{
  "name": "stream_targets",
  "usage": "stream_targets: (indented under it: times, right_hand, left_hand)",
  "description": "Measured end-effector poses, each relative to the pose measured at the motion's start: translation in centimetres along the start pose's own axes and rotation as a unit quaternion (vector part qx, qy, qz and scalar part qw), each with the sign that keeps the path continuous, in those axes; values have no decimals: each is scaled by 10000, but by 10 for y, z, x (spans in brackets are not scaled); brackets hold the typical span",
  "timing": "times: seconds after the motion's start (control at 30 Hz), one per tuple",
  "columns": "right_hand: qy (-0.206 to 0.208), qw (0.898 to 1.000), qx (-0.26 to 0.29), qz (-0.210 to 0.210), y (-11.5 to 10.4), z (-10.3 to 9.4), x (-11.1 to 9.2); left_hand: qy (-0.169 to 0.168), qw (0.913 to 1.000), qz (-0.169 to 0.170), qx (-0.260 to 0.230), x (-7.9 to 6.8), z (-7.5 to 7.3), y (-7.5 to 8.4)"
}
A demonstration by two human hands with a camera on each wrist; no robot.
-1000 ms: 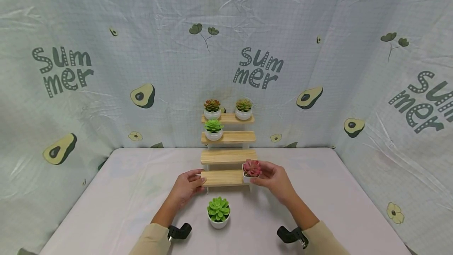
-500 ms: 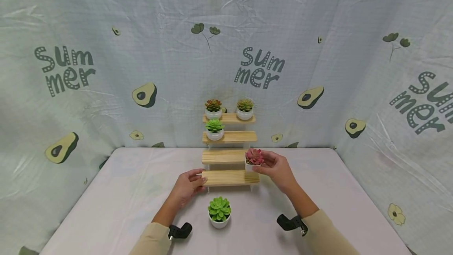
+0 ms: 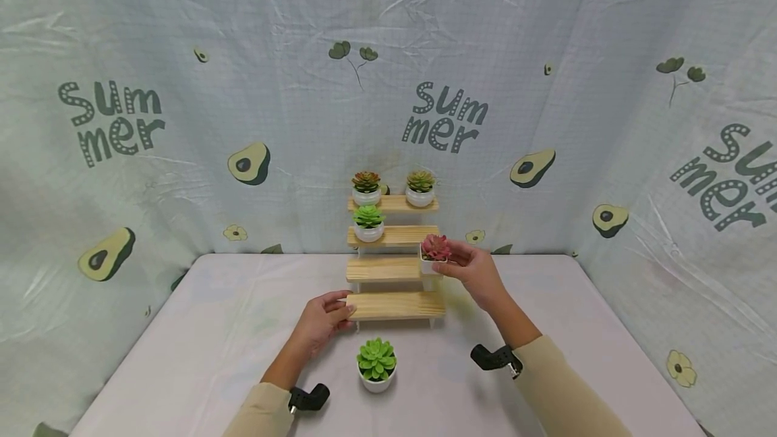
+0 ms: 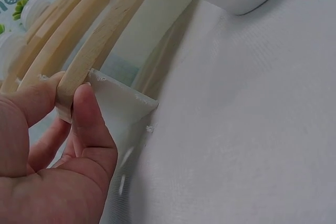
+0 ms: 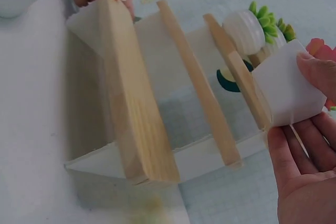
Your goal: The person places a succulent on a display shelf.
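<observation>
My right hand (image 3: 476,275) grips a red succulent (image 3: 434,247) in a square white pot (image 5: 289,87), at the right end of the tiered wooden shelf (image 3: 388,305), overlapping its second-lowest board in the head view. The left hand (image 3: 320,321) pinches the left end of the lowest board; in the left wrist view its thumb and fingers (image 4: 86,108) close on the wood. A green succulent (image 3: 368,221) sits at the left of the second board from the top. Two more potted succulents, one reddish (image 3: 366,187) and one yellow-green (image 3: 420,187), stand on the top board.
In front of the shelf, on the white table (image 3: 243,329), stands a bright green succulent (image 3: 376,363) in a round white pot. A printed curtain (image 3: 291,120) hangs behind and at both sides, close to the shelf's back.
The right hand has raised the red succulent from beside the lowest board up to the level of the second-lowest board. The left hand has kept its hold on the shelf.
</observation>
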State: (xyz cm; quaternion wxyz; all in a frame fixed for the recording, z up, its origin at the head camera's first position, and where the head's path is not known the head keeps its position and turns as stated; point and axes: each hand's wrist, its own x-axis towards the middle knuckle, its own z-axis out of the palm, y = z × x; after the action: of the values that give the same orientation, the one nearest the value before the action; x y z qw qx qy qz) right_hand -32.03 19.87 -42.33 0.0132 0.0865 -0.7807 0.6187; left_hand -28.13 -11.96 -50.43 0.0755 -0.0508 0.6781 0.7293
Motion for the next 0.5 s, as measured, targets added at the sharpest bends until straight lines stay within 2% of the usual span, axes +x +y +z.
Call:
stream_targets:
  times: [0.33, 0.5]
  right_hand:
    - [-2, 9999, 29, -126, -12, -1, 19]
    - [-68, 9996, 128, -223, -16, 0, 29]
  left_hand:
    - [-163, 9999, 18, -23, 2, -3, -1]
    - [-456, 9989, 73, 59, 2, -8, 0]
